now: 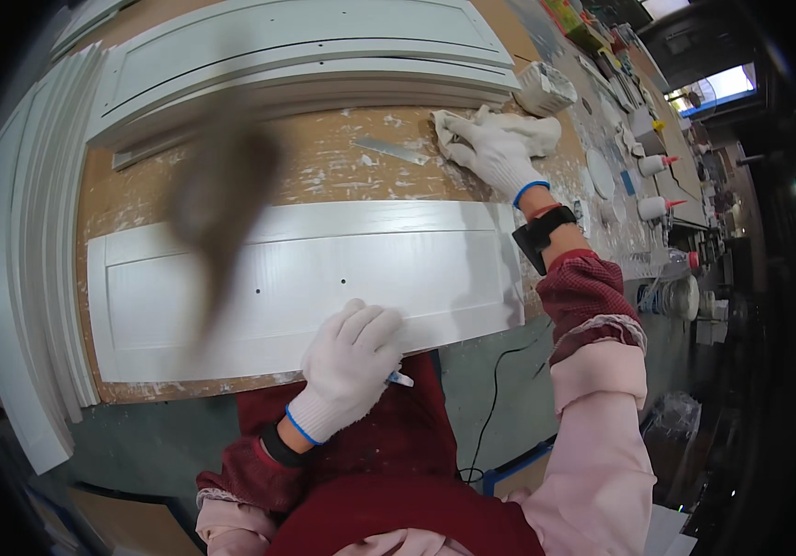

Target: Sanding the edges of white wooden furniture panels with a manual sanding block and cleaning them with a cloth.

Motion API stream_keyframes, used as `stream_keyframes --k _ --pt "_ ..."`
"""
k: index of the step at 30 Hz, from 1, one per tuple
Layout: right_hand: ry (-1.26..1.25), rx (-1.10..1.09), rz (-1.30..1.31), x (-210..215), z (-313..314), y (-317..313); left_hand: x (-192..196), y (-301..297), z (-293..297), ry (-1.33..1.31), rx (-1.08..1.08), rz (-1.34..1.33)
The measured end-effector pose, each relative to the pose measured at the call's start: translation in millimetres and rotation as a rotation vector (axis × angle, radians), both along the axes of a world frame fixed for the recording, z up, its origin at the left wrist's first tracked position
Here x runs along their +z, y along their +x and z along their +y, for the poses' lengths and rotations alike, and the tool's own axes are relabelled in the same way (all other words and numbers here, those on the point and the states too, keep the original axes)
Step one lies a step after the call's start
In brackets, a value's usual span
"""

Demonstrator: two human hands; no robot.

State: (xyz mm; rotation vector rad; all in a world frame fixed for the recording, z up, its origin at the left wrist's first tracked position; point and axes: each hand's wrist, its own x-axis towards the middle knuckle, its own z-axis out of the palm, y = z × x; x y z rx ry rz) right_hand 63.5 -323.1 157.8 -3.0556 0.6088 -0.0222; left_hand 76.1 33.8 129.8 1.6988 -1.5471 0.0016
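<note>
White-gloved left hand (350,360) lies spread on the near edge of the flat white-painted cabinet door panel (305,283), steadying it on the filler-smeared brown table (324,157); right hand (495,153) clutches a crumpled white rag (532,130) just beyond the panel.

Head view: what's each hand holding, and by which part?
Left hand rests on the near edge of the white door panel, a small blue-tipped tool poking out beneath. Right hand presses a crumpled white cloth.
</note>
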Motion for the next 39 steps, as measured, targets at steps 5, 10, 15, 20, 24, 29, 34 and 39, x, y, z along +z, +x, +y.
stream_keyframes --k 5,10,15,20,24,29,34,39 --pt "-0.086 -0.107 0.183 42.1 10.4 -14.7 1.1 -0.2 2.5 0.046 -0.016 -0.002" --pt "0.440 -0.513 -0.333 87.2 28.1 -101.9 2.6 -5.8 -6.4 0.084 0.000 0.033" --pt "0.338 -0.328 -0.299 84.3 86.1 -179.7 6.3 -12.3 -25.0 0.127 -0.068 0.005" --pt "0.310 -0.149 -0.279 39.1 113.0 -214.4 12.6 -27.0 -51.0 0.183 -0.145 -0.062" --pt "0.231 -0.027 -0.041 37.8 114.5 -198.3 11.7 -33.2 -59.0 0.254 -0.151 -0.100" --pt "0.202 -0.046 -0.007 24.1 115.0 -198.7 1.3 -36.3 -61.1 0.284 -0.109 -0.002" --pt "0.311 -0.133 -0.042 21.0 114.2 -185.0 3.0 -33.5 -60.8 0.344 -0.141 0.106" --pt "0.242 -0.223 -0.157 13.1 105.0 -169.8 5.8 -30.3 -62.0 0.237 -0.165 0.011"
